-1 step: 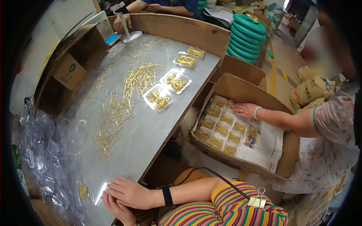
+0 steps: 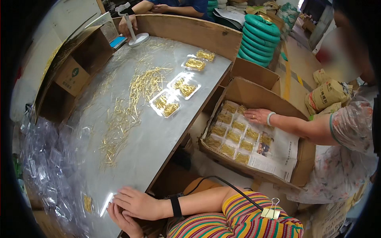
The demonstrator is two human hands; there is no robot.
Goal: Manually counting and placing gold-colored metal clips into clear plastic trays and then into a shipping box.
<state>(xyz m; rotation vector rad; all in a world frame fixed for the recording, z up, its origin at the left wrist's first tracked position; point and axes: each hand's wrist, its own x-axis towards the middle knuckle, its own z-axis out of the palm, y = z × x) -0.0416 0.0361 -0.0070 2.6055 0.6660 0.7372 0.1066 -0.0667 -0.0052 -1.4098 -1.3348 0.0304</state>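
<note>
My right hand (image 2: 137,203) lies at the table's near edge, fingers stretched out and resting over my left hand (image 2: 124,222). The left hand's fingers also reach out flat, partly covered by the right. Neither hand appears to hold anything. A bright white streak shines on the tabletop by the fingertips; I cannot tell whether it is glare or clear plastic. Close by on the left is a small bundle of gold-coloured wire pins (image 2: 87,203). Farther up the grey metal table (image 2: 158,137), loose gold pins (image 2: 149,81) are strewn in a long heap.
Clear trays of gold pins (image 2: 184,87) line the table's right side. Clear plastic packs (image 2: 49,170) pile at left, below an open carton (image 2: 73,73). Another person's hand (image 2: 258,116) rests in a cardboard box (image 2: 274,170) of packed pins. A white stand (image 2: 137,37) occupies the far end.
</note>
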